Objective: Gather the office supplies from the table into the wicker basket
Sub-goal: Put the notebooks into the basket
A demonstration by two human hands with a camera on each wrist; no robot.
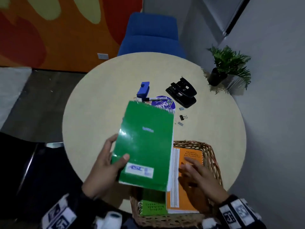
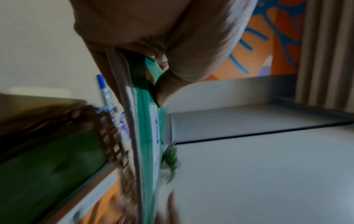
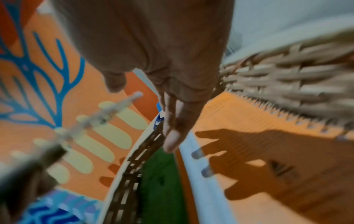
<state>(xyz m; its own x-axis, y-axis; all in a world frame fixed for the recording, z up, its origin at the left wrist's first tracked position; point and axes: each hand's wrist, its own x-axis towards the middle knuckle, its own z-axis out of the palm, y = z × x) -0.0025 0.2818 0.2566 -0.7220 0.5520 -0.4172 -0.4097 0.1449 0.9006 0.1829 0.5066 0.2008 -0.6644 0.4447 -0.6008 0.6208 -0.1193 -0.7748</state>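
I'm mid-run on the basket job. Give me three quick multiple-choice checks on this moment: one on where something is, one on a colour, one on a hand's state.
1. Where is the black hole punch?
A. in the wicker basket
B. on the table, at the far side from the basket
C. in the right hand

2. What colour is the notebook that the left hand holds?
A. green
B. orange
C. blue

3. How is the right hand?
A. gripping a marker
B. curled into a fist
C. open, fingers spread above the orange notebook in the wicker basket

Answers: 1 B, it sits on the table beyond the basket. 2 A, the cover is green with the thumb on top. 3 C, the fingers are spread and hold nothing.
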